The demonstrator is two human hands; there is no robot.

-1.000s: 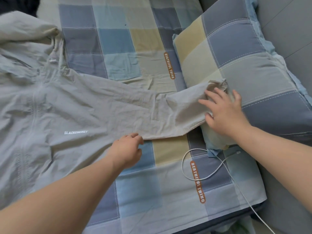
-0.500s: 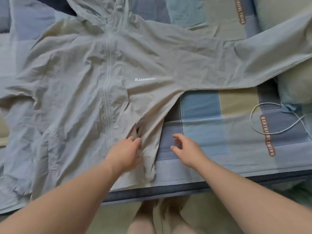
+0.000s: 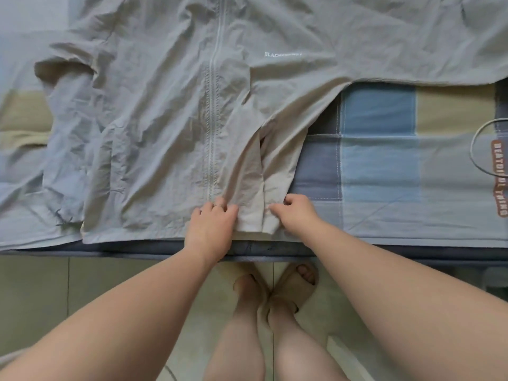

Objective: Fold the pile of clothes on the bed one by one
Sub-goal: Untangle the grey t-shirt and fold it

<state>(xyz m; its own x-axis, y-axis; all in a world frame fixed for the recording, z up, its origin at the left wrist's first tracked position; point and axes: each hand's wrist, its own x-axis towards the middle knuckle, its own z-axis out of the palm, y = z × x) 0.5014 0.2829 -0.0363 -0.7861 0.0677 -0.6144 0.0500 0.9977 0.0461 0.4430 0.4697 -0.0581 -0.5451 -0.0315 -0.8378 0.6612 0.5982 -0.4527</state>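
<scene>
From my seat the bed [image 3: 384, 160] fills the upper view, its near edge running across just ahead of me. The jacket [image 3: 165, 105] lies spread on it, front up. Its long axis, marked by the zip [image 3: 211, 133], runs straight away from me, and one sleeve [image 3: 412, 50] reaches off to my right along the top. The hem [image 3: 123, 235] sits right at the bed's near edge, so the garment lies forward of both hands. Both hands are on the right-hand half. The left hand [image 3: 211, 224] is just right of the zip, fingers curled into the cloth at the hem. The right hand [image 3: 297, 215] pinches the outer side edge, fingers bent around it. A slack pleat stands between them. I judge the next move to be a pull sideways to flatten that panel, and my right hand is nearer the free edge. A white cable [image 3: 474, 149] loops well off to the right.
</scene>
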